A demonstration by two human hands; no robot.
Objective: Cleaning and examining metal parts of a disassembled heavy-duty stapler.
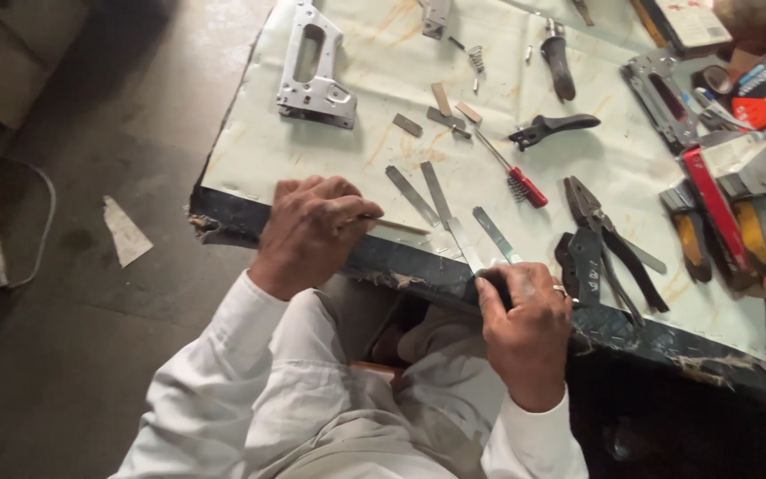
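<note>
Steel strips and stapler parts on a pale-covered bench, two hands at its near edge.

Four flat metal strips (437, 197) lie fanned out between the hands, with a few short stubby pieces further back near a red-handled screwdriver (516, 177); one bare stapler frame (314, 69) sits at the far left, one pair of pliers (609, 239) lies just right of the right hand, and a cluster of staple guns crowds the right edge. The left hand (310, 232) is curled narrow on the bench edge (223, 213), pinching a thin pale strip (396, 225) that pokes out rightward from its fingers. The right hand (527, 328) is closed round a dark-handled tool (492, 278), the nearest metal strips touching just above its fingertips.
</note>
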